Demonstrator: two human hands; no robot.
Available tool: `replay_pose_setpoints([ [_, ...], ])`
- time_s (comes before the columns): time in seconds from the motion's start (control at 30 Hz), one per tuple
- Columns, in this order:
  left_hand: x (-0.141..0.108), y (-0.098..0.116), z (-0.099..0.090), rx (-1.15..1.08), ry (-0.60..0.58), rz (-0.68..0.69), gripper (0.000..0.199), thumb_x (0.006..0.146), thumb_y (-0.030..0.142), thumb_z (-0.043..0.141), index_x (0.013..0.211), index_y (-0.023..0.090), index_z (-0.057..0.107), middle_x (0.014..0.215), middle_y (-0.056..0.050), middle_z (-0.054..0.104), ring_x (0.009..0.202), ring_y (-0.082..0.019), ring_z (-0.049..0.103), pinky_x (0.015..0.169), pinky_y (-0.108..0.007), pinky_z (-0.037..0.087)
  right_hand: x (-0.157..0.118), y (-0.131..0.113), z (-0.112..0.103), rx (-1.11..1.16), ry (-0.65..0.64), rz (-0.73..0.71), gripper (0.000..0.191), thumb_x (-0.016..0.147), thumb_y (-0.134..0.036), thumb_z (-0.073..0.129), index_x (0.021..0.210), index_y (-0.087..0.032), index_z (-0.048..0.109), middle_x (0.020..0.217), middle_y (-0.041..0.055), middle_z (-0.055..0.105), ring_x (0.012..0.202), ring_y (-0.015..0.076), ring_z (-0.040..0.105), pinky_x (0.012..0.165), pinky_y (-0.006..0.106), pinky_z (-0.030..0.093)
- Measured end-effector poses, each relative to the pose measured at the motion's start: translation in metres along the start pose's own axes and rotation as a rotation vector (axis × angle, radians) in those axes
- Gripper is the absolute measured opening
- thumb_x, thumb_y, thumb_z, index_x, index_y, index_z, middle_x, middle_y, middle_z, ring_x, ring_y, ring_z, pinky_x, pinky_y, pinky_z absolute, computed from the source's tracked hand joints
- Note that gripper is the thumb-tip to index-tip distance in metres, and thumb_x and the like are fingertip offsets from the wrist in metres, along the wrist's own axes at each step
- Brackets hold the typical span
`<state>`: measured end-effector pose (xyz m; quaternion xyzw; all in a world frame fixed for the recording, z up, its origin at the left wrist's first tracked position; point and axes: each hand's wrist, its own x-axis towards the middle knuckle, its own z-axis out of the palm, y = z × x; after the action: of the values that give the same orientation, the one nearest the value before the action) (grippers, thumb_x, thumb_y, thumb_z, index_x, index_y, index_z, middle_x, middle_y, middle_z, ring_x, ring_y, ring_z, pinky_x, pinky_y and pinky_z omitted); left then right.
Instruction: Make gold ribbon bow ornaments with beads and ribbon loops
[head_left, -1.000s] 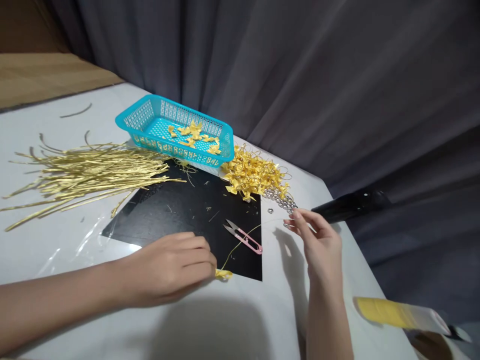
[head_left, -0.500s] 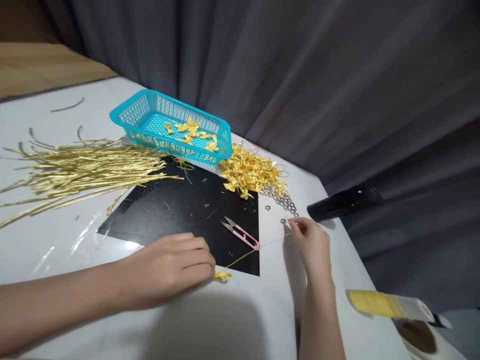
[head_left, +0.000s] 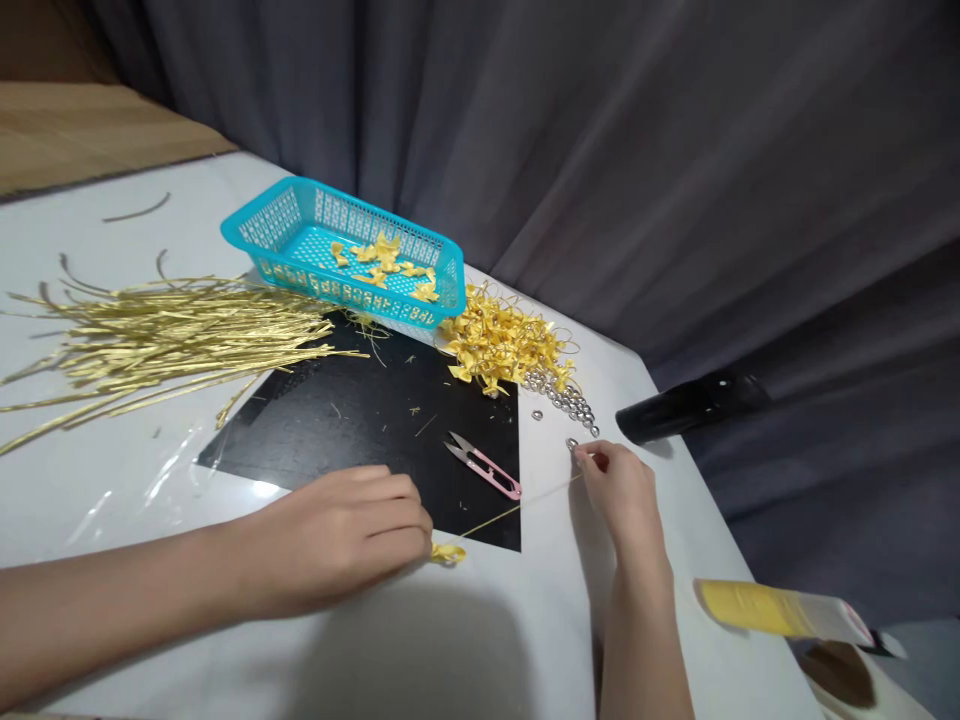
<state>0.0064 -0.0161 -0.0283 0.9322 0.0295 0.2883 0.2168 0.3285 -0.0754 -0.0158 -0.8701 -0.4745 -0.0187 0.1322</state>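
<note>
- Left hand (head_left: 352,540): clamped on a yellow bow (head_left: 448,553) at the mat's near edge.
- Right hand (head_left: 616,490): fingertips pinched on the cord (head_left: 491,521) from the bow, a metal ring (head_left: 572,444) at them.
- Hands well apart.
- Pink snips (head_left: 486,468) between them, on the black mat (head_left: 360,420).
- Blue basket (head_left: 341,290) beyond.

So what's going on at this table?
Someone works by hand with a yellow bow and its cord. The left hand holds the bow; the right hand has the cord drawn out, fingers beside a small metal ring. Pink snips lie on the black mat, near a pile of bows.
</note>
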Motion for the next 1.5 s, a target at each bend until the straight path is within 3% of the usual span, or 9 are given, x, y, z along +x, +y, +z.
replay_pose_setpoints([
  [0.33,-0.0011,-0.0009,0.0001,0.009,-0.035,0.016,0.03,0.1,0.011,0.029,0.103,0.018,0.058,0.088,-0.006,0.07,0.081,-0.017,0.059,0.075,-0.028,0.043,0.0001,0.0005,-0.0051,-0.004,-0.024,0.037,0.027,0.074,-0.029,0.047,0.077,-0.016,0.071,0.069,0.0095,0.066,0.068,0.0249,0.059,0.069,0.035,0.041],
  [0.73,-0.0008,-0.0014,0.0002,-0.011,0.006,0.009,0.023,0.099,0.013,0.037,0.099,0.02,0.059,0.086,-0.005,0.068,0.08,-0.016,0.059,0.077,-0.024,0.043,-0.0002,0.0018,-0.005,-0.006,-0.031,0.044,0.028,0.074,-0.029,0.047,0.077,-0.015,0.071,0.071,0.0101,0.067,0.07,0.0249,0.059,0.07,0.035,0.041],
  [0.97,-0.0009,-0.0013,0.0001,0.013,-0.01,0.011,0.033,0.101,0.014,0.028,0.098,0.02,0.06,0.086,-0.005,0.068,0.08,-0.016,0.058,0.077,-0.025,0.044,0.0014,0.0021,-0.0024,0.01,-0.043,0.045,0.025,0.073,-0.029,0.048,0.074,-0.016,0.069,0.071,0.0095,0.067,0.07,0.0242,0.059,0.071,0.034,0.041],
  [1.5,-0.0016,-0.0027,0.0028,-0.032,0.004,0.002,0.027,0.099,0.013,0.033,0.099,0.021,0.059,0.085,-0.005,0.067,0.079,-0.016,0.059,0.077,-0.024,0.044,0.0012,0.0025,-0.0029,0.027,0.028,0.008,0.032,0.075,-0.033,0.043,0.078,-0.015,0.07,0.068,0.0097,0.066,0.065,0.0235,0.058,0.068,0.034,0.041],
])
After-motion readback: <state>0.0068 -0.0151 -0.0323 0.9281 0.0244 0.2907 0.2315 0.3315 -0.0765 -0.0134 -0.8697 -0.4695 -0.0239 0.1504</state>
